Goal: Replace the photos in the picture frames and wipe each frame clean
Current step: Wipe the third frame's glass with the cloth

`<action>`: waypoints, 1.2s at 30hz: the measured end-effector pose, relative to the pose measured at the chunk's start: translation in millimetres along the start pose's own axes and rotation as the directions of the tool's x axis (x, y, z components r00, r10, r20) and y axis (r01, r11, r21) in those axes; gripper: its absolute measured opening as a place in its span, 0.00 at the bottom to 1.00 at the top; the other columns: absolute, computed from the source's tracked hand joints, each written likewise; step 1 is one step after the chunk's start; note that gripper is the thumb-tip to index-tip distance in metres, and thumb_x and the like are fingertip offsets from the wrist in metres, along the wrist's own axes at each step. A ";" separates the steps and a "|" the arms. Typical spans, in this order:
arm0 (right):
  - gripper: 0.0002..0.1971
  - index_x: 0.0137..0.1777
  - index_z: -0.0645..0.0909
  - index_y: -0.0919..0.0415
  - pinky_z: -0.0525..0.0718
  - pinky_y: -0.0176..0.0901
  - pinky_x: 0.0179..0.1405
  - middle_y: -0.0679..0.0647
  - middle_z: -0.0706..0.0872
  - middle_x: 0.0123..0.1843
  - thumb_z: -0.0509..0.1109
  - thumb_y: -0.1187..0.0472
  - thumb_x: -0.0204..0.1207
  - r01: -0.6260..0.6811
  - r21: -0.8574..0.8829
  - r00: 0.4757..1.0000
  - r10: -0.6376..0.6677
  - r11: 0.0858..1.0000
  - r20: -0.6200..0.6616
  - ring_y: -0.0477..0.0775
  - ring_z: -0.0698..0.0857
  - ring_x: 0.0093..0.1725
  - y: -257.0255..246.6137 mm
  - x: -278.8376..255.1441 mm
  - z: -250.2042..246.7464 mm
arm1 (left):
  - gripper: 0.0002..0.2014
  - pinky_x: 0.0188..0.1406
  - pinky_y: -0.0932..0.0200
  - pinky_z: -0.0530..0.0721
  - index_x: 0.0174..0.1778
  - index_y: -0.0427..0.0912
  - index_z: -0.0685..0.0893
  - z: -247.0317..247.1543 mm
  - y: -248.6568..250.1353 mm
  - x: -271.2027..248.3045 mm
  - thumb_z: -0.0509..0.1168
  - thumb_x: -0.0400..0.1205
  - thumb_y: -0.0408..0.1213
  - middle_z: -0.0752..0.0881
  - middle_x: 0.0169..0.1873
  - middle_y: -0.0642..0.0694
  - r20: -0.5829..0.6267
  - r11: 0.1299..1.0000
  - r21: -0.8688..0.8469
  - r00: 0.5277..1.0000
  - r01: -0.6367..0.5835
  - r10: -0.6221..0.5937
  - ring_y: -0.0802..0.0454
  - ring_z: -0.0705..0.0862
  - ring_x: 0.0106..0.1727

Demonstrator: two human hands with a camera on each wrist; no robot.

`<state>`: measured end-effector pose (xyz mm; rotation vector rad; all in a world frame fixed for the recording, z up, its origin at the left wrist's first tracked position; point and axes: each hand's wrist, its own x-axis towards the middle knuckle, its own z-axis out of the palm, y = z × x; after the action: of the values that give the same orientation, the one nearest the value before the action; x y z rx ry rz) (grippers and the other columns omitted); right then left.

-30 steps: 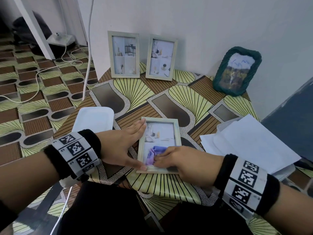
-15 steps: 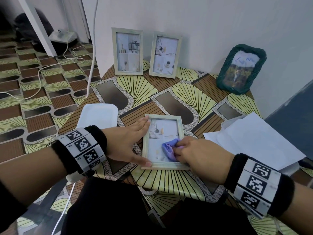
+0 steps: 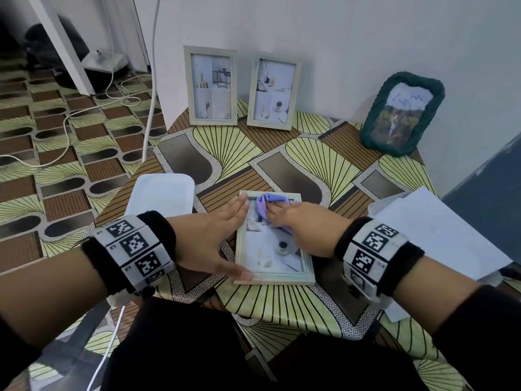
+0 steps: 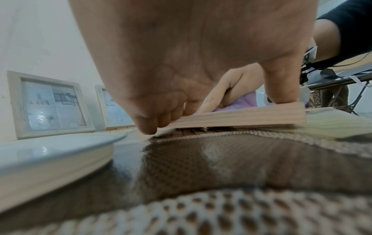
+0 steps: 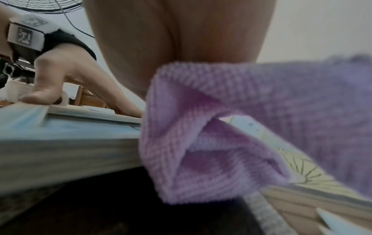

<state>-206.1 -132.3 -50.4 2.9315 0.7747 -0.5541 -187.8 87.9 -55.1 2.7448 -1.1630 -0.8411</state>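
Observation:
A pale wooden picture frame [image 3: 277, 258] lies flat, glass up, near the front edge of the patterned table [image 3: 310, 153]. My left hand [image 3: 220, 238] presses its left edge with straight fingers, and the thumb sits on the lower left corner. In the left wrist view the left hand [image 4: 181, 63] rests on the frame's side [image 4: 241, 117]. My right hand [image 3: 304, 224] holds a bunched purple cloth [image 3: 266, 203] against the top of the glass. In the right wrist view the cloth [image 5: 241, 111] hangs folded under the right hand's palm [image 5: 181, 31], beside the frame [image 5: 70, 139].
Two pale frames [image 3: 211, 86] [image 3: 273, 91] and a green woven frame [image 3: 401, 114] lean upright on the wall at the back. A white tray [image 3: 160, 193] lies left of my left hand. Loose white papers [image 3: 439, 235] lie right. Cables [image 3: 149, 108] run over the floor at left.
My right hand has slid the purple cloth from the lower part of the glass up to the top edge. The left hand has stayed on the frame's left edge.

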 end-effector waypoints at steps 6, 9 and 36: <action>0.28 0.81 0.71 0.56 0.67 0.46 0.78 0.49 0.66 0.85 0.62 0.71 0.80 0.171 0.144 0.985 -0.164 0.975 -0.061 0.50 0.61 0.85 -12.3 -2.0 11.6 | 0.64 0.76 0.67 0.36 0.81 0.43 0.26 0.7 -0.6 -0.2 0.58 0.69 0.78 0.21 0.78 0.50 -0.015 1.000 0.021 1.000 -0.006 0.006 0.63 0.28 0.80; 0.27 0.77 0.76 0.55 0.69 0.45 0.76 0.46 0.71 0.83 0.63 0.73 0.79 0.266 0.199 0.964 -0.255 0.943 -0.078 0.47 0.65 0.83 -10.6 -12.6 15.6 | 0.64 0.77 0.66 0.36 0.81 0.43 0.26 0.5 -1.0 -0.2 0.58 0.69 0.78 0.21 0.79 0.50 -0.016 1.000 0.029 1.000 -0.005 0.005 0.63 0.28 0.80; 0.30 0.84 0.60 0.55 0.75 0.51 0.72 0.48 0.62 0.86 0.53 0.68 0.82 0.046 -0.182 0.998 -0.052 0.982 -0.029 0.51 0.65 0.83 7.4 -17.4 4.6 | 0.63 0.75 0.67 0.36 0.81 0.43 0.24 -0.2 2.1 -0.6 0.59 0.71 0.76 0.20 0.78 0.50 0.001 1.000 0.018 1.000 0.007 -0.007 0.64 0.30 0.80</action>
<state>-218.1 -147.5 -48.8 2.7681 0.8551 -0.4141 -189.4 86.8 -54.1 2.7650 -1.1670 -0.8373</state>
